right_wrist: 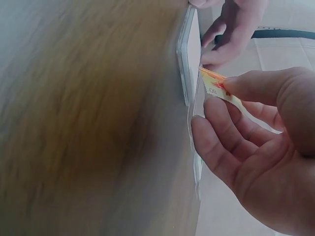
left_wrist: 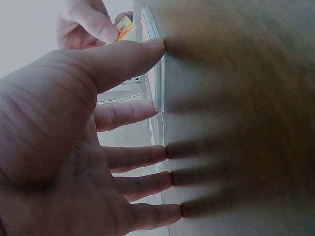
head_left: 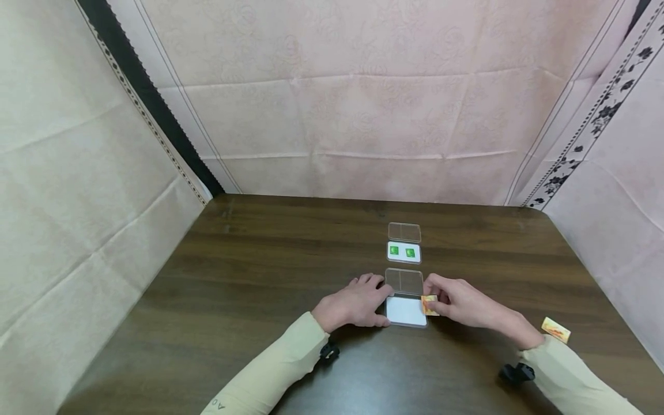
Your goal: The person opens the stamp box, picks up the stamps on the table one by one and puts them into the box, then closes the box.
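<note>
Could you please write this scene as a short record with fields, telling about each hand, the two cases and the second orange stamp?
Left hand: fingers straight, at the left side of the near case
Right hand: pinches an orange stamp at the right edge of the near case
Near case: open, plain white inside
Far case: open, two green squares on white
Second stamp: on the table, beside the right sleeve
</note>
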A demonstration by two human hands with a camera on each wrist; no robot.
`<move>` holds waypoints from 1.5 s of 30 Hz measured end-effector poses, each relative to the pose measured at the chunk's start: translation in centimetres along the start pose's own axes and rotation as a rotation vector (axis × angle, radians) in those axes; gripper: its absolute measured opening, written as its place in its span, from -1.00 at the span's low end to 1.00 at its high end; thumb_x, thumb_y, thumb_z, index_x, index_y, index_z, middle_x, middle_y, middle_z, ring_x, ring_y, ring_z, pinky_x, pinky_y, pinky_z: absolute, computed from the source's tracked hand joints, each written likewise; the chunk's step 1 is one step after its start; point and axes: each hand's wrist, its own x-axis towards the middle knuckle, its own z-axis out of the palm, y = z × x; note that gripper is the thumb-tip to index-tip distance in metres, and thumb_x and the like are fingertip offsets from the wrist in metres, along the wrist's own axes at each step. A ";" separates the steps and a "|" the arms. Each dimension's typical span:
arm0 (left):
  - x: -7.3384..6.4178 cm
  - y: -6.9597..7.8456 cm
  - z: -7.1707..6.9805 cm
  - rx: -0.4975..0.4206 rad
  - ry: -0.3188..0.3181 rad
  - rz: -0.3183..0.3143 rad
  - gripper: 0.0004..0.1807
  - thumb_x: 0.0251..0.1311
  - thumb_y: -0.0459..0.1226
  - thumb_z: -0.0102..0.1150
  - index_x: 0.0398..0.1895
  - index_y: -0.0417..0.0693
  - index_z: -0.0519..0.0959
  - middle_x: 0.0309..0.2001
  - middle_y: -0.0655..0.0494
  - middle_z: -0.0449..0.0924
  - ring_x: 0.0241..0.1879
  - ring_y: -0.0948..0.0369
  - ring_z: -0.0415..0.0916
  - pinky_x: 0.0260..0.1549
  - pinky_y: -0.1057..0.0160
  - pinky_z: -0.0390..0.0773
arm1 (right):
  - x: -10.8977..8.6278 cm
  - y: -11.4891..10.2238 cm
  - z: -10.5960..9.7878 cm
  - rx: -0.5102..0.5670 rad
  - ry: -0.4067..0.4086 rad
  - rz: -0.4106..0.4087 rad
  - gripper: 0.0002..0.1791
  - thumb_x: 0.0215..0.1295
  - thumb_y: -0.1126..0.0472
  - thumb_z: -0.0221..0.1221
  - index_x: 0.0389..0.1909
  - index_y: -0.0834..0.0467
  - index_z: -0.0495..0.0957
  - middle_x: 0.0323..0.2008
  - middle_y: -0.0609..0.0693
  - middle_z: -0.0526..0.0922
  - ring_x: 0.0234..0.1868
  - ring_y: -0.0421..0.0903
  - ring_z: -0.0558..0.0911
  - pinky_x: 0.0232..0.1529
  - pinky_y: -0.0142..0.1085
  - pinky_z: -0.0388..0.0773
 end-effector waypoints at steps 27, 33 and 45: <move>-0.1 0.1 -0.1 0.007 0.016 0.007 -0.35 0.22 0.13 0.22 0.33 0.18 0.36 0.45 0.01 0.21 0.45 0.01 0.13 0.38 -0.07 0.25 | 1.9 -1.0 1.7 0.046 -0.038 -0.021 -0.81 0.29 0.21 0.26 -0.27 -0.03 0.40 -0.47 -0.19 0.48 -0.48 -0.29 0.45 -0.48 -0.43 0.42; -0.1 0.1 -0.1 0.013 0.022 0.013 -0.36 0.22 0.13 0.22 0.32 0.17 0.37 0.44 0.01 0.22 0.45 0.01 0.14 0.38 -0.06 0.25 | 2.1 -1.0 1.8 0.042 -0.039 -0.029 -0.82 0.29 0.22 0.26 -0.30 -0.03 0.41 -0.49 -0.19 0.47 -0.50 -0.29 0.45 -0.50 -0.44 0.42; 0.0 0.1 -0.1 0.024 0.016 0.010 -0.36 0.22 0.14 0.22 0.32 0.18 0.36 0.43 0.02 0.23 0.44 0.02 0.15 0.37 -0.06 0.27 | 3.0 -1.1 1.6 0.022 -0.098 -0.027 -0.81 0.27 0.22 0.28 -0.37 -0.04 0.43 -0.48 -0.18 0.48 -0.46 -0.27 0.45 -0.46 -0.43 0.42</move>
